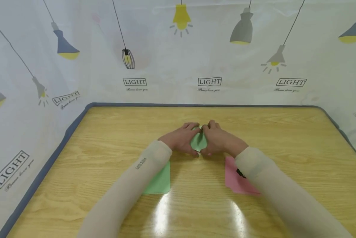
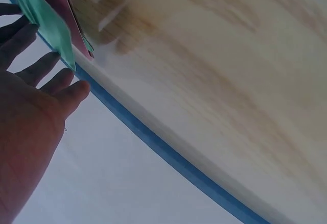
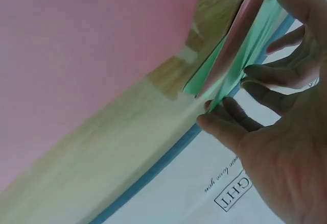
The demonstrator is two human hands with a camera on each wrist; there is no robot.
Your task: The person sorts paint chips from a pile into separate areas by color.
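Note:
Between both hands, near the middle of the table, a bowed sheet of green paper (image 1: 199, 141) is held by its edges. My left hand (image 1: 183, 138) grips its left side, and my right hand (image 1: 220, 138) pinches the right side with the fingertips. In the right wrist view, a pink sheet (image 3: 225, 60) and another green layer (image 3: 202, 78) lie against the held green sheet (image 3: 250, 45). The left wrist view also shows pink paper (image 2: 61, 9) beside the green sheet (image 2: 46, 20). How the layers are joined cannot be told.
A stack of green paper (image 1: 161, 180) lies partly under the left forearm. Pink paper (image 1: 240, 186) lies under the right forearm, with a small black item (image 1: 240, 173) on it, partly covered. Dark blue edging (image 1: 201, 105) borders the wooden table (image 1: 195, 205), with white printed sheeting (image 1: 172, 66) beyond.

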